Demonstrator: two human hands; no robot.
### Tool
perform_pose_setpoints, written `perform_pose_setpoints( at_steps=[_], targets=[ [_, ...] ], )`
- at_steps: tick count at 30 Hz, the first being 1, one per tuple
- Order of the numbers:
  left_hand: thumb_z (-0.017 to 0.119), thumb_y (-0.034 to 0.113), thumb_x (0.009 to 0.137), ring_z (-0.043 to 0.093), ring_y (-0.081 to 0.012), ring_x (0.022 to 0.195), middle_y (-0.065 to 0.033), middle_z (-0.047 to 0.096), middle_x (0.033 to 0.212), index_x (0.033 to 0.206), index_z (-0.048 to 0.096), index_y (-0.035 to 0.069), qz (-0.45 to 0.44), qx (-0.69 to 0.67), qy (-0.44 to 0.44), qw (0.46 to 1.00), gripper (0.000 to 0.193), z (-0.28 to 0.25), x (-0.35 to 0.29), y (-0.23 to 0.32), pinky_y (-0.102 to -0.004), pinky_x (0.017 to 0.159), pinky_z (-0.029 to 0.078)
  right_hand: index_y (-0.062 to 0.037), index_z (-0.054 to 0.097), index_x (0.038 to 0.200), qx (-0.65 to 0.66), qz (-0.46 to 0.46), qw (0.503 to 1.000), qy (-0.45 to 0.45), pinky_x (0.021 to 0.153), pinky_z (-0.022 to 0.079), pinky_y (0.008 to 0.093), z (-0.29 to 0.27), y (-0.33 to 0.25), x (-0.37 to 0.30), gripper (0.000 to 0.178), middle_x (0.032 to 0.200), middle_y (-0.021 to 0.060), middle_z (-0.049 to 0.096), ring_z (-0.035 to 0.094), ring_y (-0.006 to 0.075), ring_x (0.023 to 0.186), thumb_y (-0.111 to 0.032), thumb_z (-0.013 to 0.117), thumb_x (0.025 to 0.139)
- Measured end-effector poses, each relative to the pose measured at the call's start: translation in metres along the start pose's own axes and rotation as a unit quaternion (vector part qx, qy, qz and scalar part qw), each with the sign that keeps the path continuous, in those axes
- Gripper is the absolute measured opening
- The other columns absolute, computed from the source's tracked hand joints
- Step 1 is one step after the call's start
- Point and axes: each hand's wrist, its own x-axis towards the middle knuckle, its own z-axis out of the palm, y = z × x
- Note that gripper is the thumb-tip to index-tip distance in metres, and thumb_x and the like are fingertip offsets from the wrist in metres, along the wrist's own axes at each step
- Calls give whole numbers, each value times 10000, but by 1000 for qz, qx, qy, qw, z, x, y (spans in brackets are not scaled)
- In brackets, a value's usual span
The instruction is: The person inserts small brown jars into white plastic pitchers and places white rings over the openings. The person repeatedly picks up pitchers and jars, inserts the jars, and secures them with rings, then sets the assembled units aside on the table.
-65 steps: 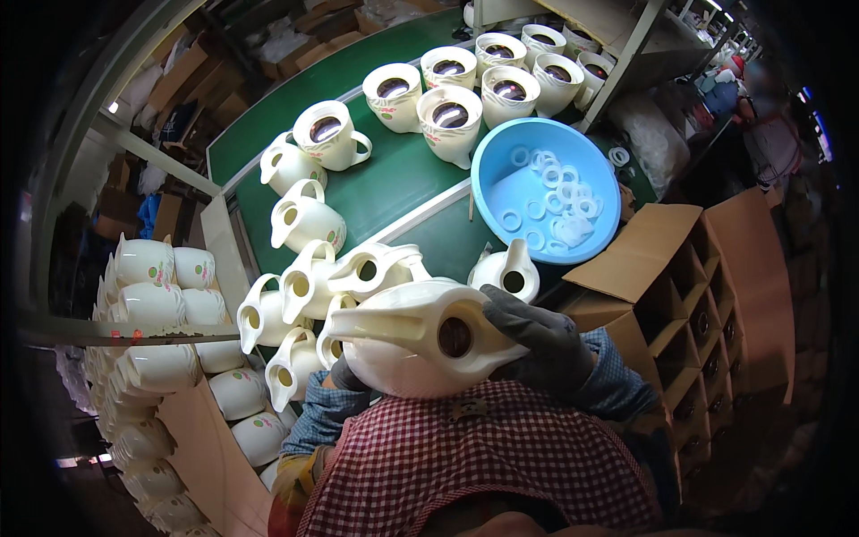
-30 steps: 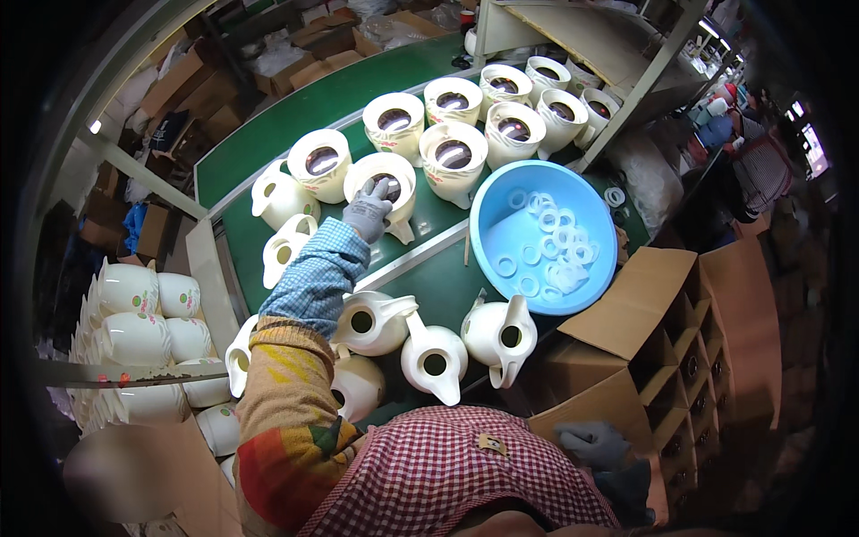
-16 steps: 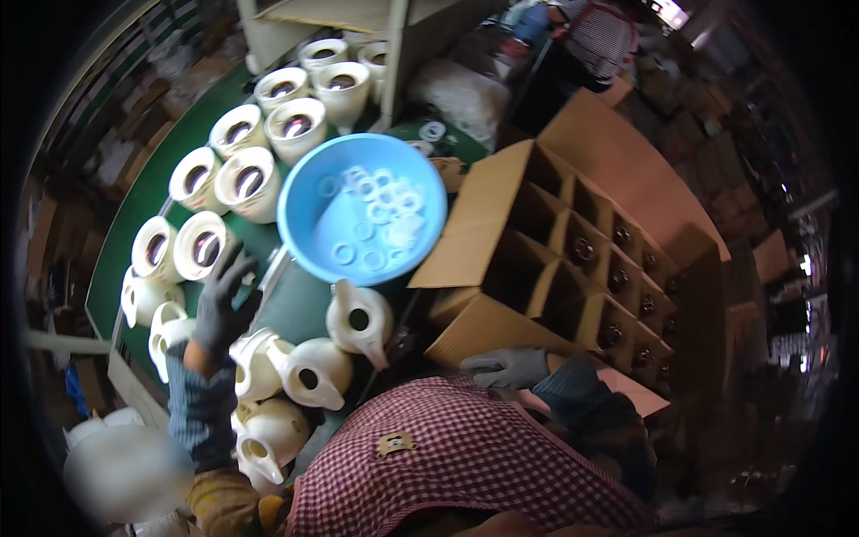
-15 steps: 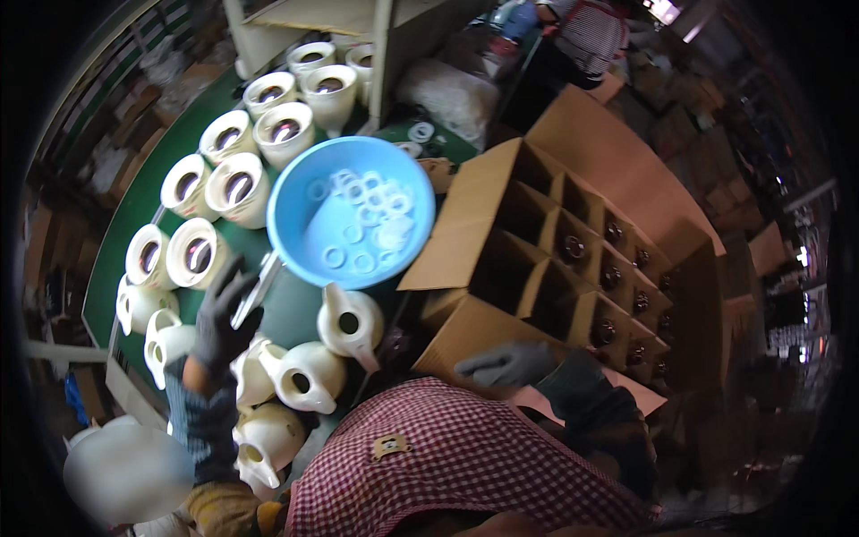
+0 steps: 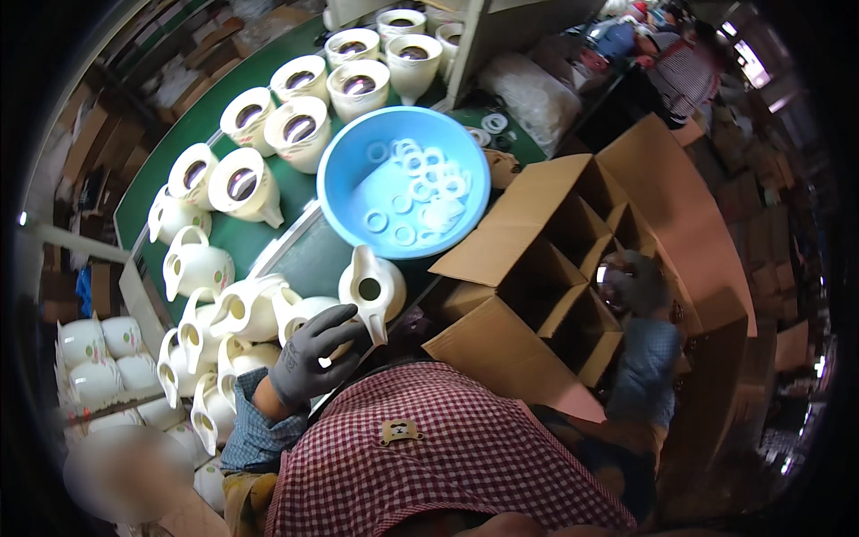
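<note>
My left hand [image 5: 315, 356], in a grey glove, hovers over cream jugs with its fingers apart and nothing in them. Beside its fingertips stands a cream jug [image 5: 391, 285] with a spout, a handle and a round dark opening. More cream jugs [image 5: 246, 309] crowd together to its left, some partly hidden by one another. Over at the right, my gloved right hand [image 5: 646, 285] reaches into a divided cardboard carton [image 5: 510, 228]. Its fingers close around a shiny, silvery flask liner [image 5: 612, 277] at a compartment; the hand partly covers it and is slightly blurred.
A blue basin [image 5: 335, 210] holding white rings sits on the green table [image 5: 295, 259]. Behind it and to its left stand several cream pot bodies [image 5: 413, 67] with shiny dark insides. White pots [image 5: 94, 380] are stacked at far left. Another person [image 5: 684, 76] is at the back right.
My right hand has moved from the carton's near flap into its compartments, onto a flask liner. My left hand has come back and right, from the pot bodies to the nearer jugs. The view has shifted.
</note>
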Motion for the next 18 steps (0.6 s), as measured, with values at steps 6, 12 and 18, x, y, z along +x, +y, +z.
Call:
perform_pose_setpoints(
  at_steps=[6, 12, 18],
  targets=[
    [711, 32, 861, 537, -288, 1344, -194, 526, 1479, 1368, 604, 1, -79, -256, -22, 963, 519, 15, -10, -5, -396, 1131, 428, -26, 641, 1277, 47, -316, 941, 115, 819, 589, 364, -20, -110, -83, 420, 1171, 96, 665, 675, 211, 1048, 8, 701, 863],
    [813, 346, 864, 353, -313, 1480, -150, 298, 1636, 1622, 167, 73, -67, -657, 103, 744, 1033, 43, 5, -7, -469, 1196, 338, -49, 648, 1261, 44, -626, 758, -177, 922, 575, 399, 136, -228, -65, 437, 1221, 139, 667, 662, 297, 1147, -110, 803, 856],
    [586, 373, 965, 497, -332, 1384, -181, 493, 1513, 1516, 417, 53, -93, -753, 297, 580, 659, 35, -80, -74, -498, 1177, 399, -83, 651, 1312, 124, -339, 769, -528, 1024, 507, 453, 285, -282, 2, 481, 1278, 147, 654, 664, 354, 1127, -342, 724, 914]
  ],
)
